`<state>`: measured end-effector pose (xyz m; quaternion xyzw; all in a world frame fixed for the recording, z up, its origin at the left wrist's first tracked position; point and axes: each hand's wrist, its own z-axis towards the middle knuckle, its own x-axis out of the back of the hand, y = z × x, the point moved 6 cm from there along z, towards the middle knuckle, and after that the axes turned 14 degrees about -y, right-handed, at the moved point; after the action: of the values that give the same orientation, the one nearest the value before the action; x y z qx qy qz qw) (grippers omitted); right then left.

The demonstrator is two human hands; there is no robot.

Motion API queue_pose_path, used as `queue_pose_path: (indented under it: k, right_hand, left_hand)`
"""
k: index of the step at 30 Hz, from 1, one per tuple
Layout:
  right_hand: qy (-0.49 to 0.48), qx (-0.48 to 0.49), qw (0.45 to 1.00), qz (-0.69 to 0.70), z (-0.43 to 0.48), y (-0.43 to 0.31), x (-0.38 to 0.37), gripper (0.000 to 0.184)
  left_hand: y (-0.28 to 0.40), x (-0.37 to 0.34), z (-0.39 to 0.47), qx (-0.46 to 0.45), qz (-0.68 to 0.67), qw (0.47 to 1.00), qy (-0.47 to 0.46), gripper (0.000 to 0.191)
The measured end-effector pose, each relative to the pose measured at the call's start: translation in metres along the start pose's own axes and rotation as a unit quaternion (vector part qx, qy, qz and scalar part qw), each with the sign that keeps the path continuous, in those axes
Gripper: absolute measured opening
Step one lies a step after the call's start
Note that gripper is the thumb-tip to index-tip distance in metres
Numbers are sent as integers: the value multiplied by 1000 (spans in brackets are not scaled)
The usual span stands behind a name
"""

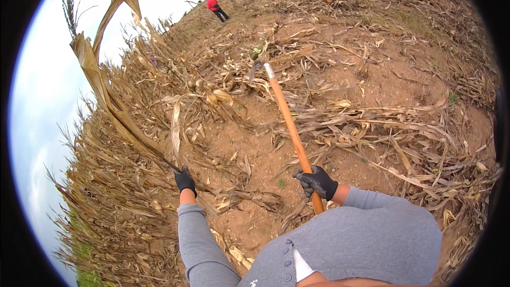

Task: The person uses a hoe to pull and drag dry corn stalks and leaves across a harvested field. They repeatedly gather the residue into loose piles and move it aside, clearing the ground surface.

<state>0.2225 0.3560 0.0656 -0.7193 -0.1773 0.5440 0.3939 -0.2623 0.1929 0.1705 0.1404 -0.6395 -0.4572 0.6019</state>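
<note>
In a black glove, my left hand [185,180] grips a dry corn stalk [129,121]. The stalk leans up and away to the left, its withered leaves drooping near the top and a dark tassel [71,12] at its tip. My right hand [316,182], gloved too, is closed around the wooden handle [290,125] of a long hoe-like tool. A pale metal socket [269,70] joins that handle to a dark blade [255,69], which lies among dry husks and partly out of sight.
Dense standing dry corn [119,207] fills the left side. Cut stalks [382,123] lie in heaps across the reddish soil [255,143] to the right. Farther off, a person in a red top [212,4] stands at the field's upper edge with a long tool.
</note>
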Motion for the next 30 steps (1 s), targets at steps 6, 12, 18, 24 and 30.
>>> queue_pose_path:
  k: [6,12,18,24,30]
  right_hand:
    - [-27,67,997,-41,3,-23,-1,21]
    - [-25,29,998,-46,7,-12,-9,18]
    - [26,38,997,-64,3,4,-14,18]
    - [14,79,994,-81,2,-9,-18,16]
    - [23,65,995,-74,-5,3,-22,24]
  left_hand:
    - [-8,2,14,26,-106,994,-27,45]
    - [14,5,-8,83,-52,995,-27,45]
    - [34,9,-20,86,-65,994,-6,44]
    - [42,10,-26,56,-54,997,14,42]
    - [34,11,-23,67,-53,996,-3,42]
